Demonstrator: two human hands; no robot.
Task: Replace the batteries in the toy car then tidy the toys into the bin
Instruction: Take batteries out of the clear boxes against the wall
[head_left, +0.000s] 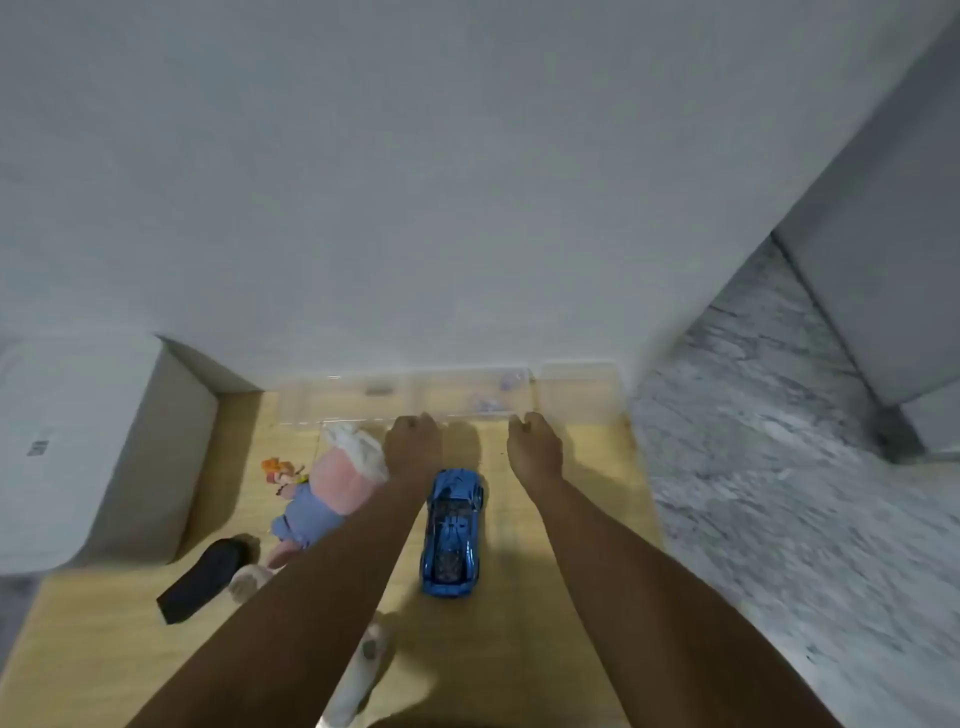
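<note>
A shiny blue toy car (453, 532) lies on the wooden surface between my forearms, its nose toward the wall. Just beyond it a clear plastic bin (332, 402) stands against the white wall, with a few small items inside. My left hand (413, 447) and my right hand (535, 447) both reach to the bin's near rim, fingers curled over its edge. A pink and lavender plush doll (322, 501) with an orange head lies left of my left arm. The view is blurred.
A second clear box or lid (579, 392) sits right of the bin. A black object (202, 579) and a white plush toy (358, 675) lie on the wood near me. A white appliance (78, 447) stands at left, grey marbled floor (779, 493) at right.
</note>
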